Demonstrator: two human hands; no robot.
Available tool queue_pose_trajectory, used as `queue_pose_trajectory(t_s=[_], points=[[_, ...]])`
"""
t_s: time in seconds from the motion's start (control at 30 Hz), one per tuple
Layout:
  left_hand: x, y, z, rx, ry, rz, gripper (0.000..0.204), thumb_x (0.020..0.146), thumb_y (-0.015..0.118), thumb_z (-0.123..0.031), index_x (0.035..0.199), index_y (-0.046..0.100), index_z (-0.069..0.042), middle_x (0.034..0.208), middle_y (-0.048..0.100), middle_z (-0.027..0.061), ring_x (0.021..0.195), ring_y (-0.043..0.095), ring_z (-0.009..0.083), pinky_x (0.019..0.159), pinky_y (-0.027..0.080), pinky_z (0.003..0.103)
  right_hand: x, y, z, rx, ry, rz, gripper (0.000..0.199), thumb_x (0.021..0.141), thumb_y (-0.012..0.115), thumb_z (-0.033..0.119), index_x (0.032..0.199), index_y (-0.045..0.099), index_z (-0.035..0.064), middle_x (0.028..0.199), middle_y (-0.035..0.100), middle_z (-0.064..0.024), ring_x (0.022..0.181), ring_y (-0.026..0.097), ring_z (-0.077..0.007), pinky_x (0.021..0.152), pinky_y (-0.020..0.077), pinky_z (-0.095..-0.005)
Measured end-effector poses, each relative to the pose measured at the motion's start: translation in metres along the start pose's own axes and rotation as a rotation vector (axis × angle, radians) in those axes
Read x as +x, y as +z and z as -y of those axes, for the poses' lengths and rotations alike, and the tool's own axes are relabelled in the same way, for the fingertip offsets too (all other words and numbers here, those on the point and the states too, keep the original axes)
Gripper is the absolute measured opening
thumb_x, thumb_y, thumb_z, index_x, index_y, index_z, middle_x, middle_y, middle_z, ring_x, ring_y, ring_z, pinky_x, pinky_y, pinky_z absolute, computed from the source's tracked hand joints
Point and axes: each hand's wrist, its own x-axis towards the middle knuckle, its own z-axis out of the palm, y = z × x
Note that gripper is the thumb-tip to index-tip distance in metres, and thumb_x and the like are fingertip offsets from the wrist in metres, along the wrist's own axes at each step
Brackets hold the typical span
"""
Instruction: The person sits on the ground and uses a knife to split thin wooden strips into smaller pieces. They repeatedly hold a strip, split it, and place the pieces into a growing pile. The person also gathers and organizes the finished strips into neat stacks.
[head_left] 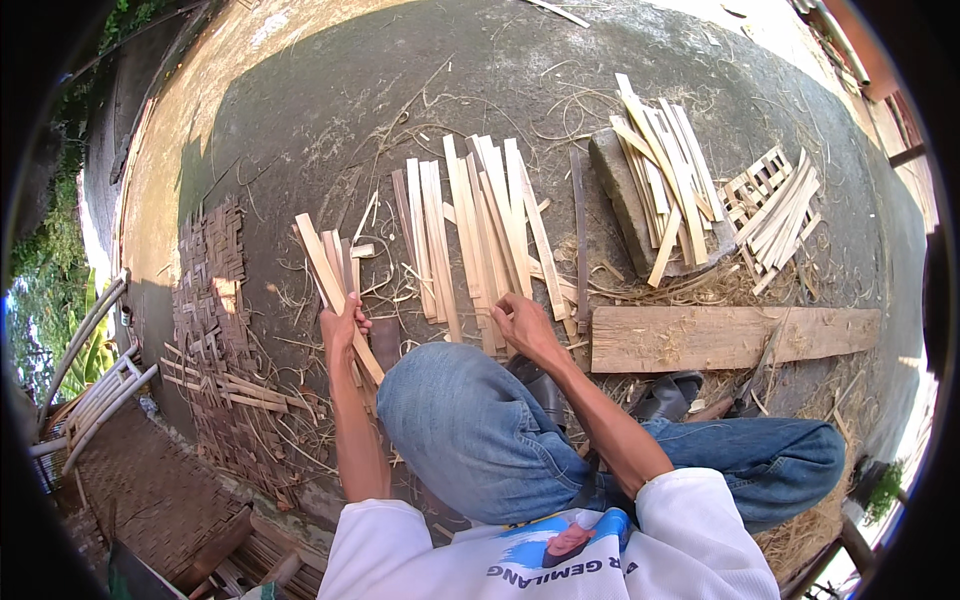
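Left hand [343, 325] is clamped on a bamboo strip [335, 290], lifted for sorting; right hand [522, 322], fingers loosely apart, is rested on the strip pile [480, 230].

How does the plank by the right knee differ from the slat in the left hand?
The plank is wide and thick; the slat is narrow and thin. The plank lies flat and crosswise on the ground, untouched; the slat is held in the left hand, slanting up and away to the left. Both are pale, bare wood.
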Motion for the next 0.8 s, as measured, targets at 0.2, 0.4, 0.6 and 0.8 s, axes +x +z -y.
queue_pose_trajectory(t_s=[0.2,0.4,0.6,0.8], points=[[0.032,-0.027,0.058,0.547,0.121,-0.260,0.058,0.085,0.076,-0.034,0.125,0.060,0.006,0.114,0.069,0.0245,0.105,0.067,0.0377,0.094,0.051,0.045,0.011,0.016,0.001,-0.157,-0.031,-0.059,0.026,0.094,0.063,0.025,0.095,0.066,-0.0014,0.089,0.070,-0.0243,0.085,0.068,-0.0428,0.076,0.0527,-0.0520],[-0.011,0.079,0.025,0.541,0.617,-0.418,0.039,0.095,0.064,-0.025,0.124,0.062,0.001,0.106,0.069,0.0202,0.093,0.067,0.0325,0.086,0.052,0.044,0.053,0.039,0.019,-0.380,-0.085,-0.057,0.030,0.093,0.067,0.025,0.091,0.059,-0.0042,0.081,0.068,-0.0276,0.077,0.069,-0.0443,0.068,0.0565,-0.0488],[-0.025,0.158,0.002,0.110,0.325,0.093,0.030,0.097,0.064,-0.026,0.107,0.070,0.001,0.087,0.074,0.0101,0.077,0.069,0.0169,0.071,0.054,0.031,0.074,0.049,0.013,-0.413,-0.116,-0.104,0.031,0.090,0.070,0.022,0.092,0.060,-0.0071,0.083,0.070,-0.0282,0.078,0.071,-0.0420,0.068,0.0582,-0.0475],[-0.035,0.189,0.008,0.342,0.378,0.046,0.031,0.090,0.071,-0.031,0.098,0.070,-0.002,0.082,0.072,0.0142,0.077,0.070,0.0269,0.070,0.053,0.038,0.040,0.020,-0.004,0.308,0.180,0.010,0.021,0.096,0.054,0.014,0.095,0.058,-0.0066,0.075,0.067,-0.0170,0.059,0.069,-0.0249,0.056,0.0580,-0.0353]])
